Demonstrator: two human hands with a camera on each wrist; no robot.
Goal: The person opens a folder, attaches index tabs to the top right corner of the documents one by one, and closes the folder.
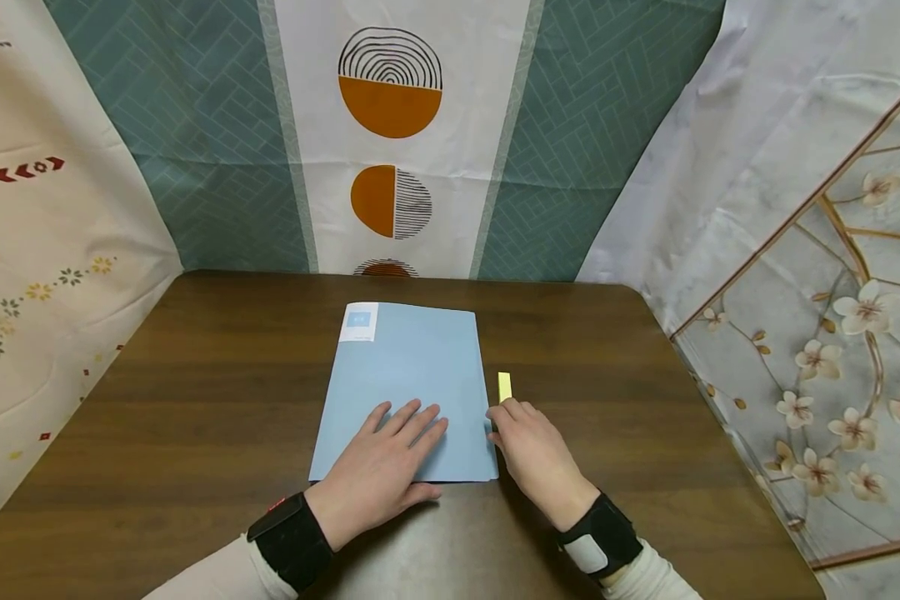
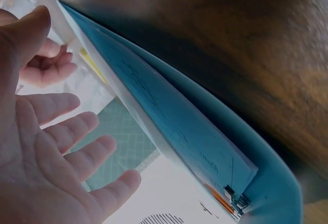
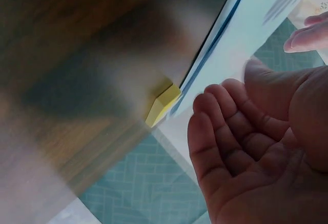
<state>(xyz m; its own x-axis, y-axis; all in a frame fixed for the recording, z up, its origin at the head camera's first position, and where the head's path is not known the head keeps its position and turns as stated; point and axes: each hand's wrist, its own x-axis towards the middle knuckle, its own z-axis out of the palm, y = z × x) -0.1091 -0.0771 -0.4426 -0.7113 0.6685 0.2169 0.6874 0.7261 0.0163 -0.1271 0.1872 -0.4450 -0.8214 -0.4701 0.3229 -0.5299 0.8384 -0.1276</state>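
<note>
A light blue folder lies flat on the table, a white label in its far left corner. My left hand rests over the folder's near part with fingers spread. Between the covers, the left wrist view shows a sheaf of papers and a metal clip. At the folder's right edge is my right hand, its fingers loosely bent, with nothing seen in the palm in the right wrist view. Just beyond its fingertips lies a narrow yellow block, partly hidden by the hand in the head view.
The brown wooden table extends on both sides of the folder. A patterned green and white cloth hangs behind its far edge. Floral cloth hangs along the right side, a cream cloth along the left.
</note>
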